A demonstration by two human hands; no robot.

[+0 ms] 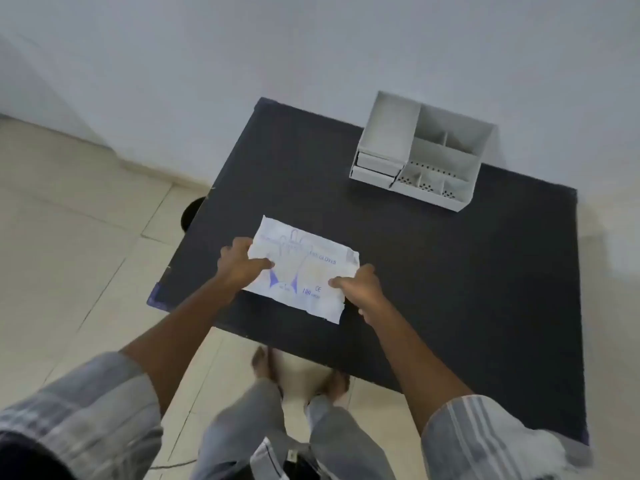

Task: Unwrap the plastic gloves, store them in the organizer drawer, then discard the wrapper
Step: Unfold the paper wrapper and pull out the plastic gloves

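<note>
A flat white pack of plastic gloves (pixel 304 268) with blue print lies on the near left part of the black table (pixel 433 271). My left hand (pixel 239 263) pinches the pack's left edge, thumb on top. On the right edge, my right hand (pixel 360 289) grips the pack near its torn corner. A white desk organizer (pixel 420 150) stands at the table's far side against the wall. Two small drawers (pixel 375 168) sit at its lower left, both pushed in. The gloves themselves are hidden inside the wrapper.
The organizer has open compartments on top and perforated bins in front. A dark round object (pixel 192 213) on the tiled floor peeks out beside the table's left edge. My feet stand at the table's near edge. A white wall runs behind.
</note>
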